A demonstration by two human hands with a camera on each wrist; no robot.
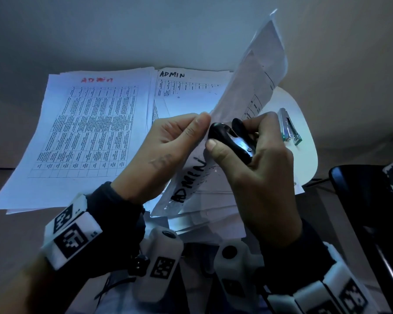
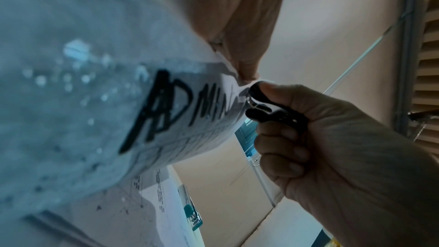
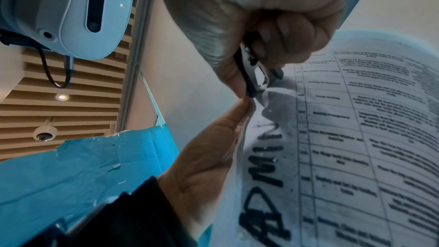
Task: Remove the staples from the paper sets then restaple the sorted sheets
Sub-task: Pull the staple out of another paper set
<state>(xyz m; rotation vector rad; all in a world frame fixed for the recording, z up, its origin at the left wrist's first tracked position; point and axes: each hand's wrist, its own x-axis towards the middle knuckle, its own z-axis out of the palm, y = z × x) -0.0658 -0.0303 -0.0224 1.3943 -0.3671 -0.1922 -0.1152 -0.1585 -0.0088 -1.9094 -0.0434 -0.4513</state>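
Note:
I hold up a stapled paper set (image 1: 247, 87) marked ADMIN in black, tilted up to the right. My left hand (image 1: 202, 123) pinches its top corner between thumb and fingers. My right hand (image 1: 238, 132) grips a black staple remover (image 1: 222, 133), whose metal jaws sit right at that pinched corner. In the left wrist view the staple remover (image 2: 261, 104) touches the paper edge next to the word ADMIN (image 2: 180, 112). The right wrist view shows the staple remover (image 3: 251, 74) biting the paper set (image 3: 356, 138) just above my left thumb (image 3: 213, 147). The staple itself is too small to see.
A silver and teal stapler (image 1: 289, 128) lies on the white round table (image 1: 306, 141) at the right. One paper stack (image 1: 89, 123) marked ADMIN in red lies at the left, another stack (image 1: 186, 87) marked in black behind my hands. More sheets (image 1: 209, 214) lie under the held set. A dark chair (image 1: 361, 200) stands at the right.

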